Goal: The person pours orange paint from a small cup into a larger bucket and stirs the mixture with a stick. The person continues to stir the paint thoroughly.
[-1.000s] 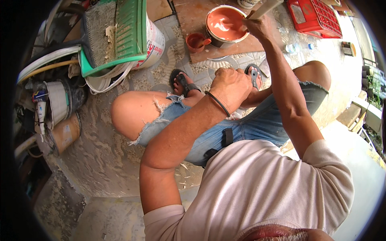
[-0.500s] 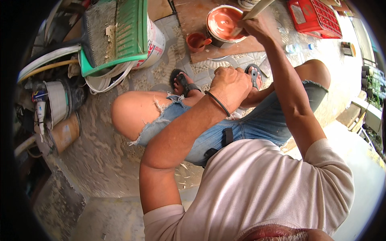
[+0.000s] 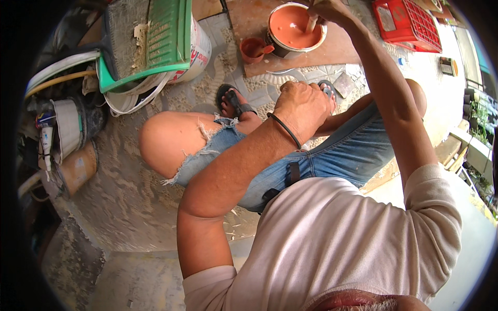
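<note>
A round tub of orange-red paint [image 3: 290, 32] stands beyond my feet. My right hand [image 3: 332, 10] is closed around a pale stick [image 3: 311, 24], whose lower end dips into the paint near the tub's right side. The hand is above the tub's far right rim, partly cut off by the top of the picture. Closer to me, my left hand [image 3: 303, 106] is closed between my knees, a black band round its wrist. Its curled fingers face away, so what they hold, if anything, is hidden. A small red-brown cup [image 3: 252, 50] sits just left of the tub.
The tub and cup stand on a brown board [image 3: 332, 58]. A green dustpan [image 3: 174, 46] lies over a white bucket [image 3: 199, 54] at the left. At the far right are a red crate [image 3: 407, 26] and a small can [image 3: 448, 66]. Containers [image 3: 70, 129] crowd the left edge.
My right hand has moved up and away, and the stick now stands more upright in the paint. My left hand stays closed in nearly the same place.
</note>
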A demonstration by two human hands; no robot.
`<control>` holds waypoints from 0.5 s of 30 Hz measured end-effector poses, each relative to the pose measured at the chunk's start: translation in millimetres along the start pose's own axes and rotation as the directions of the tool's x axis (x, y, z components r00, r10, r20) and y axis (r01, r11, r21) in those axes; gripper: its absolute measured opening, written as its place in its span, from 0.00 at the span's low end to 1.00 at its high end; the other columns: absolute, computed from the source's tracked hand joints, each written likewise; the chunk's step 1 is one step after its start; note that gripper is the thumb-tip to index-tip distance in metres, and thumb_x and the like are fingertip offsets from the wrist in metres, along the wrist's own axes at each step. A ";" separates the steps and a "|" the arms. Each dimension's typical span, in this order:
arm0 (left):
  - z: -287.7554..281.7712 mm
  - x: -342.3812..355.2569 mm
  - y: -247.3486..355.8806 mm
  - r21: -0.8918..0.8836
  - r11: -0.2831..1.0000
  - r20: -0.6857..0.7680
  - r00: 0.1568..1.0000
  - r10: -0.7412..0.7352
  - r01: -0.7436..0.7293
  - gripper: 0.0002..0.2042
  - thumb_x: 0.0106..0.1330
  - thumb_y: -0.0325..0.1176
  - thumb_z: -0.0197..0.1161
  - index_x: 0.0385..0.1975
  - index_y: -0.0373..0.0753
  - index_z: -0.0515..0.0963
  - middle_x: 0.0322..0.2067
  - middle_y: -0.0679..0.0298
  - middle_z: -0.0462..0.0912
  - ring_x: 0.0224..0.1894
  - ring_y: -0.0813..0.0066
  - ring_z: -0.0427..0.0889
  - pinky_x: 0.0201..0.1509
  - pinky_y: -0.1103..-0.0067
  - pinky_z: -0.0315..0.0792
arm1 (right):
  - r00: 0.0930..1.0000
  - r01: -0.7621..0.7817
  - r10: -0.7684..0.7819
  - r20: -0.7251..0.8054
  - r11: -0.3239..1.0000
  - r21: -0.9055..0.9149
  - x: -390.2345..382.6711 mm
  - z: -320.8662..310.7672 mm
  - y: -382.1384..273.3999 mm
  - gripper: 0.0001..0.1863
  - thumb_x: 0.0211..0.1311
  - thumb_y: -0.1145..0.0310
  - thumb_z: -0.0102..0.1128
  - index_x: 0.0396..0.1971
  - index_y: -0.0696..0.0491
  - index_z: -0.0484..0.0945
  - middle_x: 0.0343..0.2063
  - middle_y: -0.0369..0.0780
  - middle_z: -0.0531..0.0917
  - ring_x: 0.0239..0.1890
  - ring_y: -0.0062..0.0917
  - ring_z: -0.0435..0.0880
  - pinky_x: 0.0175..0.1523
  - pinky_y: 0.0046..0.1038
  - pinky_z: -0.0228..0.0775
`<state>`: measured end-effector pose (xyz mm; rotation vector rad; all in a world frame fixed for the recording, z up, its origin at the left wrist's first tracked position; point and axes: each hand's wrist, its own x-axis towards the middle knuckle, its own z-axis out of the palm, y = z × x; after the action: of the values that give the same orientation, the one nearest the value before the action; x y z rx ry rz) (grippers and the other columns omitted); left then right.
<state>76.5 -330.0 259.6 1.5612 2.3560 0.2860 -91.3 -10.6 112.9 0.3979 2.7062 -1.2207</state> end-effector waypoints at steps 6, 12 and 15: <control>5.0 -4.2 5.5 0.076 0.997 -0.051 0.999 0.016 -0.012 0.09 0.69 0.35 0.61 0.40 0.39 0.85 0.35 0.59 0.88 0.39 0.64 0.91 0.40 0.67 0.83 | 0.995 -0.080 0.096 -0.017 0.901 0.427 -32.7 46.1 -18.1 0.11 0.63 0.64 0.71 0.39 0.55 0.81 0.29 0.38 0.86 0.29 0.23 0.88 0.33 0.28 0.85; 1.1 -2.6 5.4 0.051 0.998 -0.035 0.999 0.026 -0.024 0.09 0.64 0.32 0.66 0.41 0.38 0.85 0.35 0.57 0.87 0.40 0.63 0.91 0.42 0.70 0.84 | 0.978 0.169 -0.170 -0.118 0.985 -0.020 -18.5 32.4 3.9 0.10 0.62 0.66 0.70 0.37 0.56 0.81 0.29 0.40 0.87 0.28 0.24 0.88 0.30 0.28 0.83; -5.0 8.5 4.8 0.055 0.995 -0.041 0.996 0.081 -0.079 0.09 0.64 0.32 0.65 0.41 0.38 0.85 0.35 0.57 0.87 0.40 0.63 0.91 0.42 0.70 0.84 | 0.994 -0.007 0.015 -0.104 0.997 0.072 -0.1 16.4 70.0 0.10 0.62 0.67 0.70 0.36 0.56 0.82 0.29 0.41 0.87 0.28 0.24 0.88 0.30 0.28 0.82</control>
<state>75.8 -320.3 264.7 1.6933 2.3551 0.2789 -70.0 21.5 52.1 0.4984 2.7487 -1.3322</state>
